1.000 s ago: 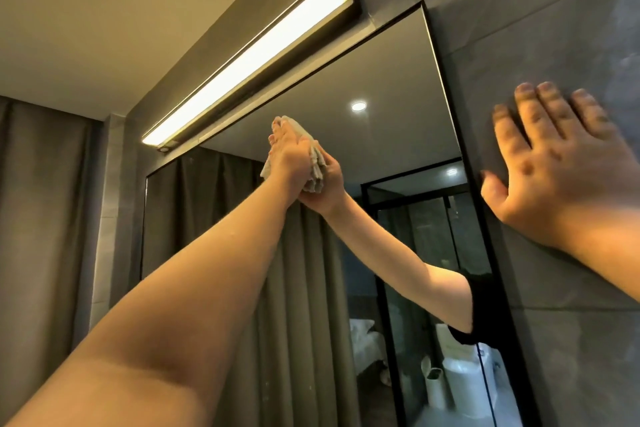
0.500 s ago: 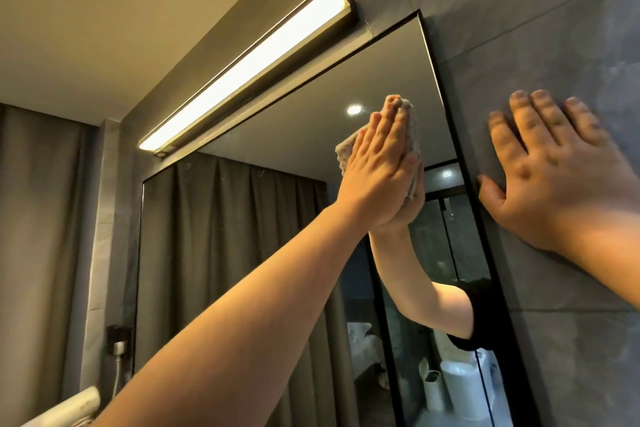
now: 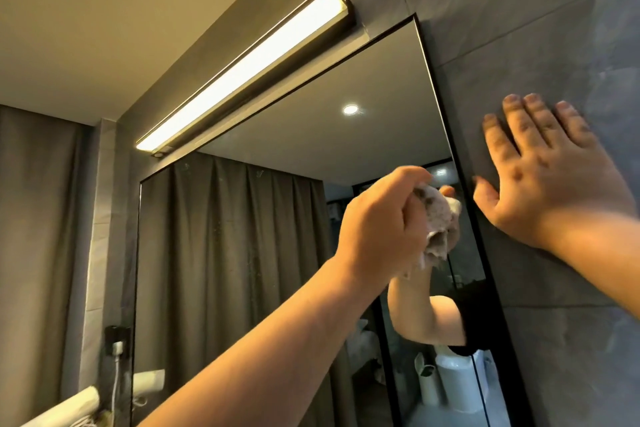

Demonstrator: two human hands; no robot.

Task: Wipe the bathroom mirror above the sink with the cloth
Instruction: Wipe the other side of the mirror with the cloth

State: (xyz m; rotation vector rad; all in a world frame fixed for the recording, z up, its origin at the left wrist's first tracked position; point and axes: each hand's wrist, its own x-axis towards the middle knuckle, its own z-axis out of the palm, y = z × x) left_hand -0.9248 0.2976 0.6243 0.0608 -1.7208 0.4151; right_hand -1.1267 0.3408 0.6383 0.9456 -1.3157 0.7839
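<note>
Left hand: the left hand [image 3: 379, 222] clutches the bunched cloth [image 3: 437, 218], fingers curled round it.
Cloth: pressed to the mirror [image 3: 242, 253] near its right edge, well below the top corner.
Right hand: the right hand [image 3: 550, 180] lies flat, fingers straight, on the grey wall tile [image 3: 519, 28] just right of the mirror's black frame.
Light bar: the lit light bar [image 3: 242, 66] runs just above the mirror's top edge.

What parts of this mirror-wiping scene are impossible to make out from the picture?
- Head view: the sink lies below the bottom edge, out of sight.
- The left hand covers much of the cloth, so where it meets the mirror is hidden.
- The right hand on the wall is motion-blurred at the fingertips.
- The mirror's lower part is cut off.
</note>
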